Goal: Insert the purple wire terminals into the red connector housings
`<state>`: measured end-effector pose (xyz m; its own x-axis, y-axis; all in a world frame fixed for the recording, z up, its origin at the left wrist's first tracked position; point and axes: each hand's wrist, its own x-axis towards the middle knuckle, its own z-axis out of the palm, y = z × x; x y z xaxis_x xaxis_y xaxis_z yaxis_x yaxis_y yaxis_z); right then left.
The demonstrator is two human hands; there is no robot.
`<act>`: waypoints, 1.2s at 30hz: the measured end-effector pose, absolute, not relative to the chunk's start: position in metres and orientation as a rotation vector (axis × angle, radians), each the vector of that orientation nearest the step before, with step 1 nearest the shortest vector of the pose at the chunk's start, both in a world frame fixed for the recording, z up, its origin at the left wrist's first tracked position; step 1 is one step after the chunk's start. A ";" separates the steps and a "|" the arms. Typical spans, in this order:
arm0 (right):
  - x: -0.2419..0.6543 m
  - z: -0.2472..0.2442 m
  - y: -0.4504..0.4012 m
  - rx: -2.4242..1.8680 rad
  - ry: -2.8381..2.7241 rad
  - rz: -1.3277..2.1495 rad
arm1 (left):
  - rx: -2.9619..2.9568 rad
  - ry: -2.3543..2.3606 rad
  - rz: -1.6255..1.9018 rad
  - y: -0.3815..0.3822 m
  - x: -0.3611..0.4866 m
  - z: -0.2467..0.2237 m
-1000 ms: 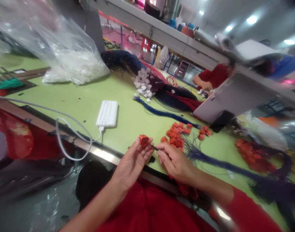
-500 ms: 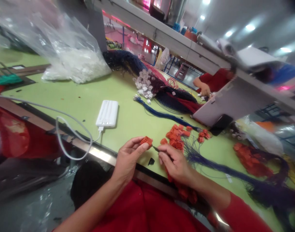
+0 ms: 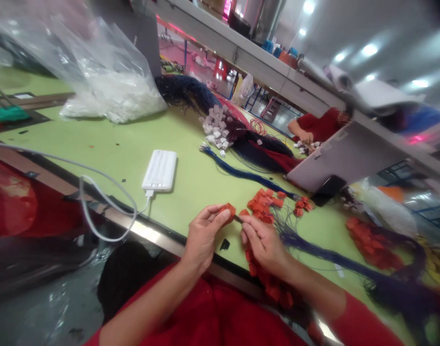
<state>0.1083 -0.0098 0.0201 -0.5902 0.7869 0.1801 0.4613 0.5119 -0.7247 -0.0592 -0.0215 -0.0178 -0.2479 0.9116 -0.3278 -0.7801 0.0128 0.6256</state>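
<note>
Between the thumb and fingers of my left hand (image 3: 205,234) is an orange connector (image 3: 228,210). My right hand (image 3: 262,240) pinches a thin dark piece (image 3: 237,218) whose tip points at the connector; whether it touches is too small to tell. Behind my right hand lies a pile of orange connectors (image 3: 263,199) with thin dark wires (image 3: 313,247) running off to the right. More orange connectors (image 3: 277,288) hang at the table edge below my right wrist. A small black piece (image 3: 224,244) lies on the green table (image 3: 191,180) between my hands.
A white power bank (image 3: 159,170) with a white cable (image 3: 107,238) is at left. Behind are a clear bag of white parts (image 3: 115,98), white connectors (image 3: 217,126) and a blue wire bundle (image 3: 237,171). A phone (image 3: 328,190) leans on a divider; beyond it a person in red (image 3: 317,126) works.
My left hand and its orange connector have shifted right, closer to my right hand. The right hand has moved slightly, still pinching the dark piece.
</note>
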 end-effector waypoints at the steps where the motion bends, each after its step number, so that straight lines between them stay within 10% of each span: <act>1: 0.110 0.018 -0.011 -1.023 -2.304 0.826 | 0.187 0.870 1.666 -0.017 -0.065 -0.019; 36: 0.211 0.023 0.188 -1.624 -1.076 0.949 | 0.372 0.911 1.210 0.019 -0.070 -0.018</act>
<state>0.2111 0.1883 0.0227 0.3155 0.9435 -0.1017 0.2189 -0.1766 -0.9596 -0.0696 0.0190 -0.0184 0.0680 0.9136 -0.4010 -0.6380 0.3488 0.6865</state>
